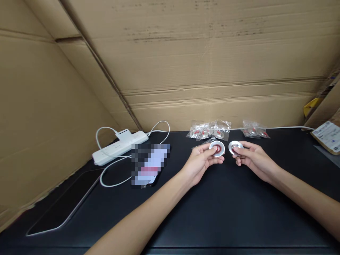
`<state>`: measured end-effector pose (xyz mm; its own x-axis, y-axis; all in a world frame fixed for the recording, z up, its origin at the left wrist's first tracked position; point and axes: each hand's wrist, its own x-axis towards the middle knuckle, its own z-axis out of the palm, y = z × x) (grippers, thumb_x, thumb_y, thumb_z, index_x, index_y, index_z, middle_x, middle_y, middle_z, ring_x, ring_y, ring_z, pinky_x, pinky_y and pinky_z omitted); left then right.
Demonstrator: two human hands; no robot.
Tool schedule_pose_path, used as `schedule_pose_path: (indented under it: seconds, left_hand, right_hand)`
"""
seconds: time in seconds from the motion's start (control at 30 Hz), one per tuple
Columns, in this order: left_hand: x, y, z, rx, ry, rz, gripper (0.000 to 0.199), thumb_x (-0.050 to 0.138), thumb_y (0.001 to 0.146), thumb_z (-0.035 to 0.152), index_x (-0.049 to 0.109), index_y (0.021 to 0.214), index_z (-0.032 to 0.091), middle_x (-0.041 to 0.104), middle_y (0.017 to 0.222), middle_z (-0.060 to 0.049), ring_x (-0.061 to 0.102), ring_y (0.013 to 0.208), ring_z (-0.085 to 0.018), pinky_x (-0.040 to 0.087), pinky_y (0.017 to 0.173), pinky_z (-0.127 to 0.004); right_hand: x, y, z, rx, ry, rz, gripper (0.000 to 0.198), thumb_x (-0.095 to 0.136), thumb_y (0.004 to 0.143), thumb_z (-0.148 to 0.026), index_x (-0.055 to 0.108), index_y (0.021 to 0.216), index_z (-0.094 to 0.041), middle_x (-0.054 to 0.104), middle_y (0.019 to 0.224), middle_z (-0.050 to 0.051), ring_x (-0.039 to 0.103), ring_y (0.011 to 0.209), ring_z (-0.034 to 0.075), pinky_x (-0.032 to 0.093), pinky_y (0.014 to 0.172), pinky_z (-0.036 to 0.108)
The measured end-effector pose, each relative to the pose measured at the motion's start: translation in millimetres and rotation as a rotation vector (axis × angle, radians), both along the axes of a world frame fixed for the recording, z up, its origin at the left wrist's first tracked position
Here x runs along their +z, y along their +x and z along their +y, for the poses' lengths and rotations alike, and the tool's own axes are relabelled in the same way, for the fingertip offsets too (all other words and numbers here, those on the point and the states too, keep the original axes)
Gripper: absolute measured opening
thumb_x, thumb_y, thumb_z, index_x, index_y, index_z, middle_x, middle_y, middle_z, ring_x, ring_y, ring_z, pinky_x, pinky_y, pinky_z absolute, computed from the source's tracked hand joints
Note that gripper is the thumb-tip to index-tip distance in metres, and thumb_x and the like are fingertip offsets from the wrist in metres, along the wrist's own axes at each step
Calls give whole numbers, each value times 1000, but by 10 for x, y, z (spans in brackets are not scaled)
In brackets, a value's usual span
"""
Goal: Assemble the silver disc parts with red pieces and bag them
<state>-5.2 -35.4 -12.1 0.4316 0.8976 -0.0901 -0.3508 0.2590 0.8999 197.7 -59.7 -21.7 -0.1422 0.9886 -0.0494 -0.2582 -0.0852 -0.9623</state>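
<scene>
My left hand (203,159) pinches a round, silver metal disc (221,149) with a raised rim and a red part at its middle. The thumb lies over that red centre. Across a small gap, my right hand (252,157) grips a second silver disc (233,144) between thumb and fingers. The discs are tilted toward me and do not touch. Behind my left hand lies a flat piece of clear plastic (208,142), partly covered by the hand. Clear bags (209,130) farther back hold several silver discs with red parts.
More bagged discs (255,130) lie back right by a cardboard wall (212,109). A white power strip (119,147) with a looping cable (102,180), a blurred-out phone (152,166) and a dark tablet-like slab (66,202) are on the left. A labelled packet (328,134) rests far right.
</scene>
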Motion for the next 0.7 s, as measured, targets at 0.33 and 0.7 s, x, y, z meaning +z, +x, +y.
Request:
schedule_pose_path:
  seconds: [0.33,0.7]
  left_hand:
    - [-13,-5,2,-135,-265,-44,51,39,99,47,64,100,2,72,97,-24,73,87,-28,51,96,-44]
    - [-48,-2,-16,-283,-298,-62,54,39,99,43,67,102,-3,72,102,-26,73,90,-32,49,100,-44]
  right_hand:
    - [-18,-26,-3,-193,313,-363,29,67,85,-40,70,105,-19,69,77,6,64,64,20,52,61,35]
    - [-10,-43,-137,-314,830,-861,32,58,90,-20,72,117,-30,77,101,3,73,81,26,57,79,43]
